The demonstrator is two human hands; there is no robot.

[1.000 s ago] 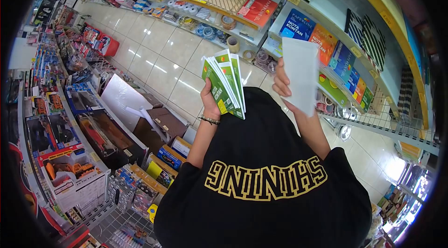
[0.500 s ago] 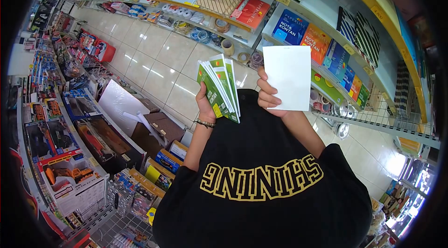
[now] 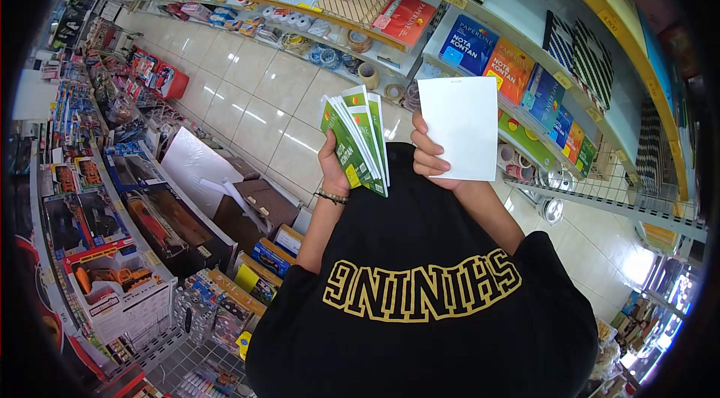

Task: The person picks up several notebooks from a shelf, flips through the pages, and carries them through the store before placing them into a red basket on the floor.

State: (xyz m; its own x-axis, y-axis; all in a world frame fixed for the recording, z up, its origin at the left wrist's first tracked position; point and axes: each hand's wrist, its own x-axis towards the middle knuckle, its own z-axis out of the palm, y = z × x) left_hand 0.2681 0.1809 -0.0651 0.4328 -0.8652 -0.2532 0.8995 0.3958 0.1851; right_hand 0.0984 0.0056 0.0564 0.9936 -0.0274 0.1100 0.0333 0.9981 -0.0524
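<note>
My left hand (image 3: 332, 166) is closed round several green receipt pads (image 3: 355, 145), fanned out with their printed covers partly showing. A beaded bracelet circles that wrist. To the right, my right hand (image 3: 430, 149) grips one pad by its left edge, its blank white side (image 3: 461, 128) facing me. The thumb is hidden behind this pad, and its other face cannot be seen. Both hands are raised in front of my black shirt (image 3: 435, 248), and the pads in them are apart from each other.
At the right, a shelf (image 3: 517, 91) carries blue and orange receipt books (image 3: 468, 44). Tape rolls (image 3: 367, 74) fill a lower shelf at the back. Boxed toys (image 3: 112, 282) line the left side, near a white sheet (image 3: 196, 166). Tiled floor (image 3: 232, 91) runs between the shelves.
Both hands hold the same pads as before. The white pad has tilted slightly and shifted a little left and down; the green pads have moved slightly right.
</note>
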